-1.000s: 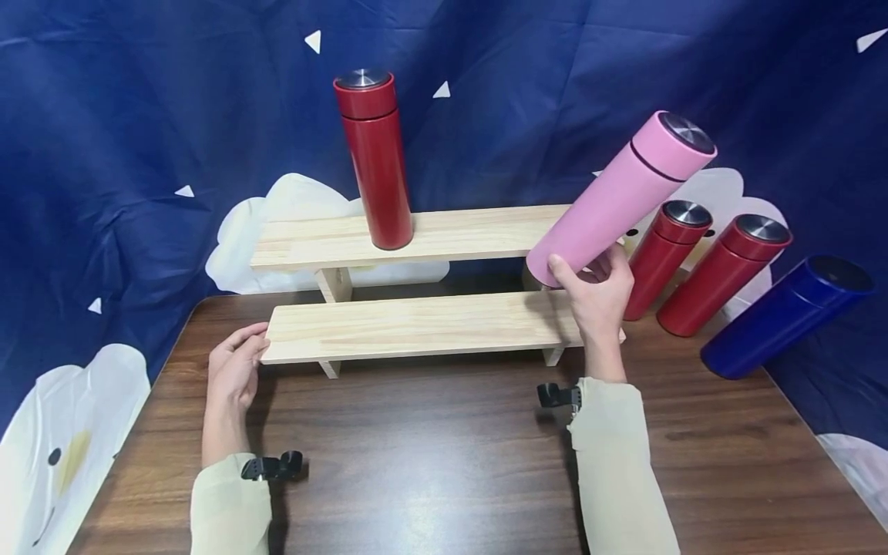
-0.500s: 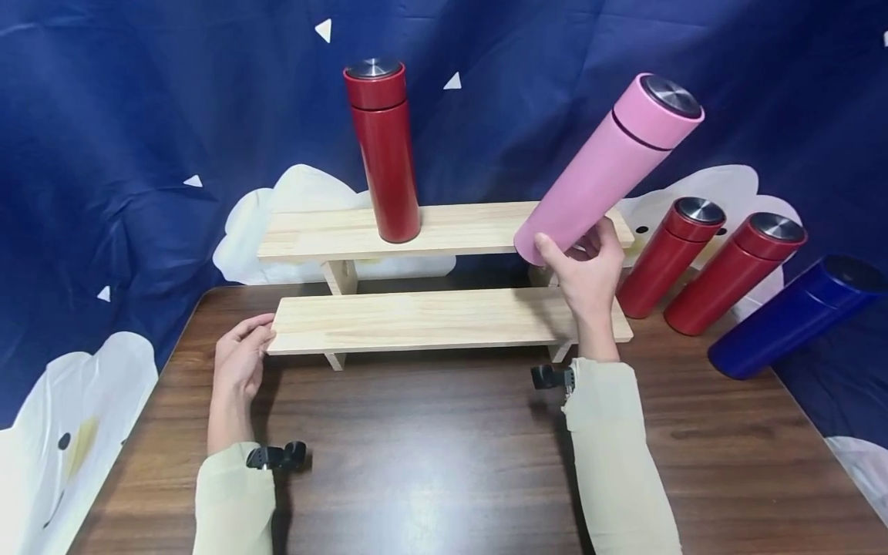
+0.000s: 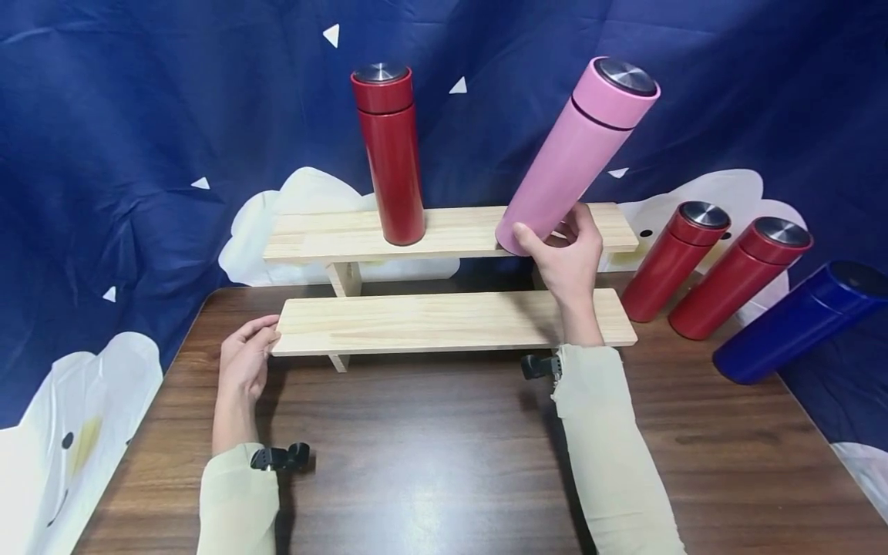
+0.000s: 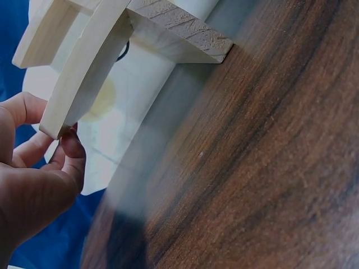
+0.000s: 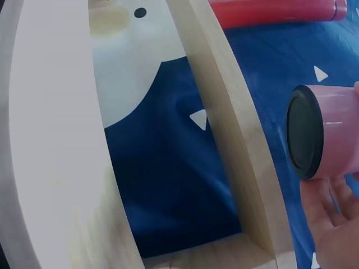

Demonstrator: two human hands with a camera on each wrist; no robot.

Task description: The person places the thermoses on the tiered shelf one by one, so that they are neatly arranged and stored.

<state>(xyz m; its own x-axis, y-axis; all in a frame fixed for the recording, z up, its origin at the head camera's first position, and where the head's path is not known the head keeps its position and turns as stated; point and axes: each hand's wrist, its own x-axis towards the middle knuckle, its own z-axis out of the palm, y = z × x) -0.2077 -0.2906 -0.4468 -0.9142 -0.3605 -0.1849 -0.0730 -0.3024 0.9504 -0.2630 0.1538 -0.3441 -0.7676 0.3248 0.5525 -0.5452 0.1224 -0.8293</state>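
Pink bottle [image 3: 569, 154] grasped in right hand [image 3: 569, 254], tilted, lid end rightward; base clear of upper board [image 3: 458, 231], by its front edge, right of middle. Left hand [image 3: 243, 362] pinching left end of lower board [image 3: 416, 324] near front corner. Red bottle [image 3: 391, 162] upright on upper board, left of middle. Two more red bottles [image 3: 676, 262] and blue bottle [image 3: 798, 324] toward right edge of table [image 3: 430, 439].

Over on the right of the dark wood-grain worktop [image 3: 430, 432], I see two red flasks [image 3: 676, 262] standing side by side, with a blue flask [image 3: 798, 327] farther right and slightly nearer. Dark blue cloth [image 3: 173, 100] hangs behind, printed with small white triangles [image 3: 332, 35] and big white rounded figures [image 3: 97, 401].
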